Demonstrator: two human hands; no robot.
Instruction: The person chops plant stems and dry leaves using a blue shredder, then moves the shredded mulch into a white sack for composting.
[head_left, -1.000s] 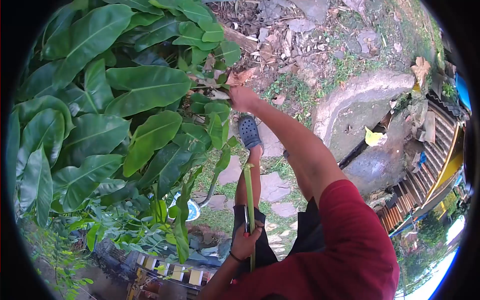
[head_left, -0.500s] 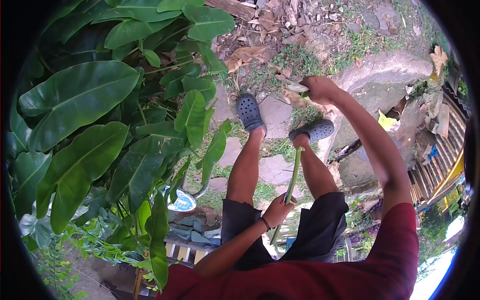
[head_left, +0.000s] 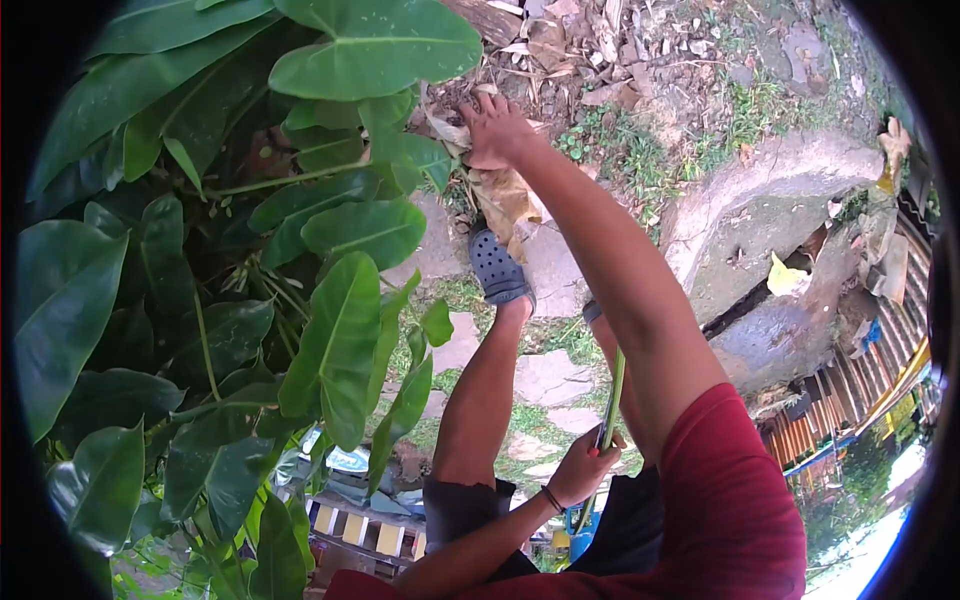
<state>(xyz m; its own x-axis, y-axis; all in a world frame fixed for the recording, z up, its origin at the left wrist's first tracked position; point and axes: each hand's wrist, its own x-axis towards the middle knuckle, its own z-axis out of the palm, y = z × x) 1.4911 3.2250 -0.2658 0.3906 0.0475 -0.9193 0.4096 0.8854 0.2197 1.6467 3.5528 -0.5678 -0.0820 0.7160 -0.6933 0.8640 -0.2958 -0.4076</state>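
Observation:
My left hand [head_left: 588,470] is closed around a long green stem [head_left: 615,385], low in front of my shorts. A slim dark tool with a red spot [head_left: 603,443] lies along the stem in the same grip; its exact kind is not clear. Reaching far forward, my right hand [head_left: 495,132] has its fingers spread over the ground beside the leafy plant. Brown dry leaves [head_left: 512,200] lie under and just below its palm, partly across my left clog [head_left: 497,268]. Whether the palm presses on them is hidden.
Large green leaves [head_left: 340,340] crowd the left side. Flat paving stones [head_left: 550,380] run through grass below my feet. A curved concrete edge [head_left: 770,185], a yellow scrap [head_left: 787,277] and corrugated sheeting [head_left: 860,380] are at the right.
My right hand has swung left toward the plant, and its fingers have opened from around a pale dry piece. My left hand still grips the stem. The view has shifted slightly.

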